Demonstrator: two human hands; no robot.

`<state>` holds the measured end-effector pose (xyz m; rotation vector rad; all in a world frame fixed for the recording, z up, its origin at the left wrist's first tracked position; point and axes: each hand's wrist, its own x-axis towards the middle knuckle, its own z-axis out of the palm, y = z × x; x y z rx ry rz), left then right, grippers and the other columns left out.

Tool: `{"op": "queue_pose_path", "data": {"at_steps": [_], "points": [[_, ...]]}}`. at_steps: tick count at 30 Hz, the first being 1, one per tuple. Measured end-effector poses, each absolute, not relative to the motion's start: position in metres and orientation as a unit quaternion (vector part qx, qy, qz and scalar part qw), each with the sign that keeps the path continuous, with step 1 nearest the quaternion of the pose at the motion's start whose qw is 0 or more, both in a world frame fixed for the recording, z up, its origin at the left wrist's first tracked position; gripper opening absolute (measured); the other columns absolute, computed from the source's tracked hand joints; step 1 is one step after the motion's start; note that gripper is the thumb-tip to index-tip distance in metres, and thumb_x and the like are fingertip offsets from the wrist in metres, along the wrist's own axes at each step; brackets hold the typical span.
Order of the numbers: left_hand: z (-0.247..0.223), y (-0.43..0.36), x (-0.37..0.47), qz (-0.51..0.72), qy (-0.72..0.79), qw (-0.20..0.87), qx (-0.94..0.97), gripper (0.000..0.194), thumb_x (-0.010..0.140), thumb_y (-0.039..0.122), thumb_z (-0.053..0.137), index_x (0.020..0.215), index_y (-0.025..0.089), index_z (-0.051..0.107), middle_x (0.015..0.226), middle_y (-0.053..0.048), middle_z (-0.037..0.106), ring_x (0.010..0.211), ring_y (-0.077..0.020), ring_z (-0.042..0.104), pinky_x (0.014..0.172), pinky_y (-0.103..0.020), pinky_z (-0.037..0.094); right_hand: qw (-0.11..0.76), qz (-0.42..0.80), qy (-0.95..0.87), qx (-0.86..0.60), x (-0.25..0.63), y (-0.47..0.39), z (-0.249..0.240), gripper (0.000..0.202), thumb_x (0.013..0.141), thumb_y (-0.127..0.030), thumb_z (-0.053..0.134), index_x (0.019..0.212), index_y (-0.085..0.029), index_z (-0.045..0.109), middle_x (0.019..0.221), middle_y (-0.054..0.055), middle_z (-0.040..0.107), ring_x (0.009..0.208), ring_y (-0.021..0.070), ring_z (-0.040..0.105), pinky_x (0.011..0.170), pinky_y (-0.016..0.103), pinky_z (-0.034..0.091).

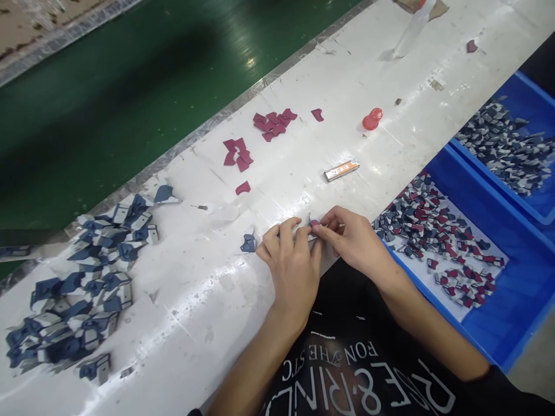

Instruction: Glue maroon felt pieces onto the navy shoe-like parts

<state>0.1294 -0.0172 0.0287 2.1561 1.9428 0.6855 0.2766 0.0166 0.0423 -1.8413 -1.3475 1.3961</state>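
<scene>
Near the table's front edge my left hand (291,260) is curled over a small blue-and-white plastic part, most of which its fingers hide. My right hand (347,234) pinches a small maroon piece (314,224) at the right end of that part; whether the two touch I cannot tell. Just left of my left fingers lies a single blue part (248,243). Farther left spreads a heap of blue-and-white parts (91,283). Beyond my hands lie loose maroon pieces (238,153), and another cluster of maroon pieces (273,124) sits farther back.
An orange-labelled lighter (342,171), a red cap (373,119) and a clear bottle (414,29) are on the white table (195,323). On the right, a blue bin (515,329) holds blue, white and maroon parts; another blue bin (537,92) holds blue-and-white ones.
</scene>
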Motion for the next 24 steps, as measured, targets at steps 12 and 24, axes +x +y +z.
{"op": "queue_pose_path", "data": {"at_steps": [12,24], "points": [[0.032,-0.019,0.129,0.264,0.637,0.025,0.724,0.007,0.096,0.027,0.079,0.098,0.024,0.073,0.109,-0.003,0.078,0.109,-0.0282,0.055,0.092,-0.043,0.031,0.185,0.497,-0.511,-0.677,0.276,0.023,0.046,0.020,0.102,-0.038,0.072,0.091,-0.025,0.063,0.062,-0.007,0.065,0.046,0.0135,0.055,0.049,0.027,0.039],[0.042,-0.025,0.114,0.163,0.534,-0.002,0.829,0.034,0.094,0.008,0.073,0.127,0.017,0.075,0.070,0.002,0.067,0.075,-0.0246,0.051,0.072,-0.040,0.029,0.153,0.613,-0.446,-0.634,0.286,0.046,0.052,0.025,0.106,-0.027,0.069,0.083,-0.021,0.062,0.062,-0.003,0.072,0.033,0.0091,0.051,0.032,0.021,0.030]]}}
